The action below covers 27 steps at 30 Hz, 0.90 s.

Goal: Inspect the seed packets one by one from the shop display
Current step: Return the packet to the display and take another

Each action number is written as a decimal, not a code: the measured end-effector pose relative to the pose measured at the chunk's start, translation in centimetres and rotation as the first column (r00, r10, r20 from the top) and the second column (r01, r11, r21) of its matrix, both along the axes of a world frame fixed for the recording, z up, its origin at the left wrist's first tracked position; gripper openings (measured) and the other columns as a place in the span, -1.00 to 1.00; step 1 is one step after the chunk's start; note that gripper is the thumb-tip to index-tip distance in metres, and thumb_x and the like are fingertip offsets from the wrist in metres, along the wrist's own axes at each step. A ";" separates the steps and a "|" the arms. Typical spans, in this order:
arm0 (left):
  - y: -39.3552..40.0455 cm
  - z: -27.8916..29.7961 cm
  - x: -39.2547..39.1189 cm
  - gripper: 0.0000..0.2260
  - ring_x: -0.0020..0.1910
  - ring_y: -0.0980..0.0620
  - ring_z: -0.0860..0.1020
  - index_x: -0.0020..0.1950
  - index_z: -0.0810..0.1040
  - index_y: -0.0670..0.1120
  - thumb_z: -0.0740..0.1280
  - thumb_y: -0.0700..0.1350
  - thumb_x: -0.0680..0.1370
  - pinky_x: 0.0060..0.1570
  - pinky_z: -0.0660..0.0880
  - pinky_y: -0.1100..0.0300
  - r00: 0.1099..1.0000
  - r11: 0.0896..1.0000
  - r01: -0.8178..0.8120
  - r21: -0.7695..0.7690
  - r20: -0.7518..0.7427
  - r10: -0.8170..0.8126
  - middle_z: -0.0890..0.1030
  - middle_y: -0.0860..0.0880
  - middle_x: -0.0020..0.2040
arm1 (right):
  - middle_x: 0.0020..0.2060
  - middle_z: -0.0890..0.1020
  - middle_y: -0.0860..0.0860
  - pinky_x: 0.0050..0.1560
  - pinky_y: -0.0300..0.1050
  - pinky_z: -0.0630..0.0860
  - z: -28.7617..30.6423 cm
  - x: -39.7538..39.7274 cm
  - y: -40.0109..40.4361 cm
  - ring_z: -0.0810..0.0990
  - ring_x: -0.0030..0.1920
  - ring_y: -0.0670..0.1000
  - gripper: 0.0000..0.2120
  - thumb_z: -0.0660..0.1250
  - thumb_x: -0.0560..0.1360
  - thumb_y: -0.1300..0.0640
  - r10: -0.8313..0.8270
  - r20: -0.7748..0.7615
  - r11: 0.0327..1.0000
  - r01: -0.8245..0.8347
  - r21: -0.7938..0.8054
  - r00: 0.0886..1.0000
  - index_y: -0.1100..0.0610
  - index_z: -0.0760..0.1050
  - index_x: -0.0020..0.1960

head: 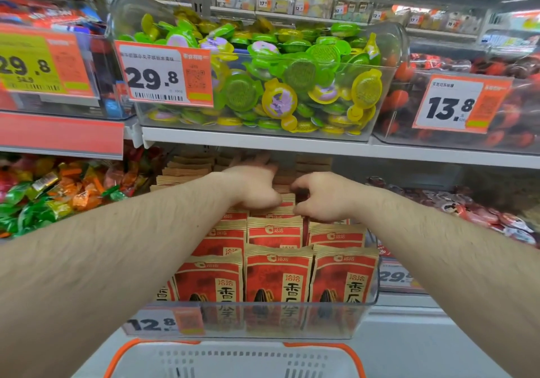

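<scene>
Red and tan seed packets (279, 275) stand upright in rows inside a clear plastic bin (263, 319) on the lower shelf. Both arms reach deep into the bin under the upper shelf. My left hand (252, 186) rests on the tops of the rear packets, fingers curled down over them. My right hand (320, 196) sits beside it, thumb and fingers pinching at the top edge of a packet in the middle row. Whether either hand has a packet fully gripped is hidden by the fingers.
The white shelf edge (263, 140) hangs just above the hands. A bin of green and yellow jelly cups (263, 85) sits above. Wrapped candies (52, 190) lie at the left, red-wrapped snacks (482, 214) at the right. An orange-rimmed shopping basket (233, 357) is below.
</scene>
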State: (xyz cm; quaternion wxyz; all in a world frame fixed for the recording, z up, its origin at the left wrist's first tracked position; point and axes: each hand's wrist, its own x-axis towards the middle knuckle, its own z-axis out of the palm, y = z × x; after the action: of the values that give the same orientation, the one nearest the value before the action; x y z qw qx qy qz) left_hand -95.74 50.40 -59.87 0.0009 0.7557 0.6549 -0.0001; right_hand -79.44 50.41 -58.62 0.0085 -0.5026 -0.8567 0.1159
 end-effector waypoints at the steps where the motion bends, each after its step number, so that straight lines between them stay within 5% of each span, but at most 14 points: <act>1: -0.2 0.0 -0.1 -0.38 0.51 -0.13 0.22 0.54 0.25 -0.03 0.29 0.09 0.51 0.51 0.07 -0.07 1.000 1.000 0.009 -0.020 0.021 -0.009 0.22 -0.09 0.54 | 0.16 0.60 0.01 0.07 -0.08 0.59 -0.2 0.1 0.0 0.60 0.05 0.04 -0.62 0.36 0.48 0.07 -0.005 -0.020 1.000 0.005 0.021 1.000 0.04 0.51 0.29; 4: -0.6 0.2 -0.4 -0.41 0.47 -0.14 0.30 0.54 0.28 -0.04 0.23 0.09 0.53 0.45 0.25 -0.03 0.995 0.996 0.024 -0.088 0.099 -0.015 0.29 -0.12 0.53 | -0.13 0.57 -0.02 -0.25 -0.17 0.52 -0.3 0.5 0.1 0.53 -0.21 -0.04 -0.86 0.39 0.41 0.11 -0.055 -0.102 0.993 0.065 0.098 0.993 0.00 0.50 -0.05; 7: -1.0 0.4 -0.8 -0.41 0.51 -0.12 0.26 0.57 0.26 -0.06 0.17 0.10 0.56 0.47 0.24 0.01 0.989 0.988 0.047 -0.148 0.149 -0.025 0.24 -0.15 0.56 | -0.21 0.47 -0.11 -0.29 -0.19 0.38 0.1 0.7 0.4 0.50 -0.16 -0.02 -0.75 0.39 0.40 0.14 -0.109 -0.203 0.989 0.126 0.075 0.973 0.03 0.42 0.03; 10: -1.7 0.8 -1.0 -0.43 0.48 -0.12 0.29 0.57 0.26 -0.06 0.18 0.09 0.58 0.46 0.24 0.01 0.982 0.982 0.069 -0.178 0.184 -0.036 0.27 -0.16 0.54 | -0.08 0.55 -0.05 -0.13 -0.19 0.42 0.7 0.4 0.5 0.55 -0.01 0.05 -0.57 0.37 0.41 0.15 -0.128 -0.200 0.992 0.130 -0.005 0.971 0.08 0.40 0.25; 14: -3.1 1.9 -0.5 -0.29 0.41 -0.07 0.35 0.48 0.38 0.04 0.04 0.21 0.35 0.47 0.17 -0.11 0.988 0.980 0.091 -0.179 0.142 -0.066 0.42 -0.07 0.44 | 0.35 0.50 0.08 0.12 -0.21 0.45 0.7 -0.5 0.6 0.51 0.28 0.10 -0.33 0.31 0.45 0.20 -0.067 -0.077 0.997 0.064 -0.033 0.995 0.06 0.22 0.53; 20: -4.5 2.2 0.1 -0.40 0.55 -0.06 0.16 0.57 0.22 0.04 0.08 0.26 0.59 0.47 -0.23 -0.33 0.987 0.980 0.094 -0.177 -0.109 -0.114 0.32 -0.02 0.54 | 0.22 0.57 0.08 0.02 -0.10 0.58 0.5 -1.5 0.6 0.58 0.11 0.12 -0.45 0.16 0.46 0.32 -0.033 0.002 0.997 0.033 -0.069 0.999 0.02 0.40 0.42; 23: -5.4 2.5 0.5 -0.22 0.56 -0.05 0.14 0.59 0.18 -0.01 0.02 0.45 0.53 0.46 -0.27 -0.34 0.982 0.971 0.092 -0.220 -0.139 -0.125 0.32 -0.03 0.54 | 0.20 0.58 0.08 -0.05 0.03 0.66 0.6 -1.6 0.8 0.63 0.01 0.13 -0.40 0.13 0.42 0.33 -0.047 -0.010 0.995 0.046 -0.085 0.999 -0.01 0.40 0.43; 27: -6.5 3.1 0.2 0.13 0.59 -0.05 0.08 0.63 0.00 -0.03 -0.03 0.61 0.21 0.47 -0.32 -0.30 0.989 0.938 0.105 -0.329 -0.065 -0.134 0.17 -0.03 0.61 | 0.27 0.56 0.07 -0.09 -0.14 0.59 0.6 -1.5 0.9 0.59 0.03 0.08 -0.42 0.17 0.45 0.30 -0.060 -0.031 0.996 0.058 -0.067 0.998 0.02 0.38 0.45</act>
State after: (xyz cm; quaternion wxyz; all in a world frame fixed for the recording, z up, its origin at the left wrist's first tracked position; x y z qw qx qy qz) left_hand -95.57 43.89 -56.77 0.0971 0.7829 0.5982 -0.1406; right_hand -80.97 51.30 -58.01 0.0095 -0.5257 -0.8368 0.1524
